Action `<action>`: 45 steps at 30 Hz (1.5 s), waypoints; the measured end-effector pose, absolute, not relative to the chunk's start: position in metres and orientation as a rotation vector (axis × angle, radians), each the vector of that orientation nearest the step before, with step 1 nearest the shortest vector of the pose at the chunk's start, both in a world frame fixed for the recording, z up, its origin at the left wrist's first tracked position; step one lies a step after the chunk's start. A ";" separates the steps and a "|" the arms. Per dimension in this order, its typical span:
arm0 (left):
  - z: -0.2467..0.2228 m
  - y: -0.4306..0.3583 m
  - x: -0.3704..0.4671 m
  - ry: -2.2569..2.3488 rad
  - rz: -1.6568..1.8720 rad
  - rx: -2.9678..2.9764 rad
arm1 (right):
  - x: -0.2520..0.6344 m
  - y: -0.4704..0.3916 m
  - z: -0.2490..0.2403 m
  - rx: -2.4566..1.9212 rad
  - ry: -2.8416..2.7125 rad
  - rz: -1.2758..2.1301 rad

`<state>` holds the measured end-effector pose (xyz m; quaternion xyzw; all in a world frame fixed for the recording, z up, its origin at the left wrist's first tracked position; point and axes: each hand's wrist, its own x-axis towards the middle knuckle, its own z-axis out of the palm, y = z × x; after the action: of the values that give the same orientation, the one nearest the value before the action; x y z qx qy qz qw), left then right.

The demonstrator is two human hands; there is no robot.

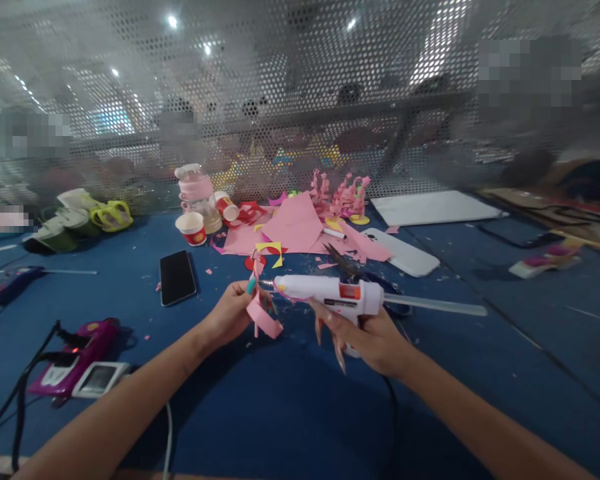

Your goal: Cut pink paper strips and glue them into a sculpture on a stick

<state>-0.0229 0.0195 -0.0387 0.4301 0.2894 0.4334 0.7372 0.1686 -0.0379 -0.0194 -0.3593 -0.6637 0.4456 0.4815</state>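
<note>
My right hand [375, 337] is wrapped round the handle of a white hot glue gun [310, 288], its nozzle pointing left. A long clear glue stick [435, 305] sticks out of the gun's back end. Between the fingers of my left hand [235, 310] is a pink paper strip [264, 320], curled at its lower end. The nozzle tip is right at the strip, close to my left fingertips; whether it touches cannot be seen. Behind the gun lie dark scissors [347, 263], partly covered by it.
Pink paper sheets [293, 223], finished pink paper pieces [343, 197], paper cups [191, 229] and a bottle [200, 193] stand at the back. A black phone [177, 277] and a white phone [403, 252] lie on the blue table. Left is a purple power strip [77, 360] with cables.
</note>
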 end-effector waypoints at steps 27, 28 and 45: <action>-0.038 0.021 -0.024 0.734 0.984 0.973 | 0.167 -0.041 -0.004 -0.903 -1.775 0.980; -0.038 0.020 -0.024 0.736 0.982 0.976 | 0.167 -0.041 -0.004 -0.908 -1.771 0.971; -0.037 0.021 -0.023 0.742 0.987 1.015 | 0.167 -0.040 -0.010 -0.929 -1.744 0.931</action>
<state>-0.0232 0.0211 -0.0367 0.4553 0.3326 0.4426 0.6972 0.1669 -0.0403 -0.0100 -0.3774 -0.7087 0.3783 0.4607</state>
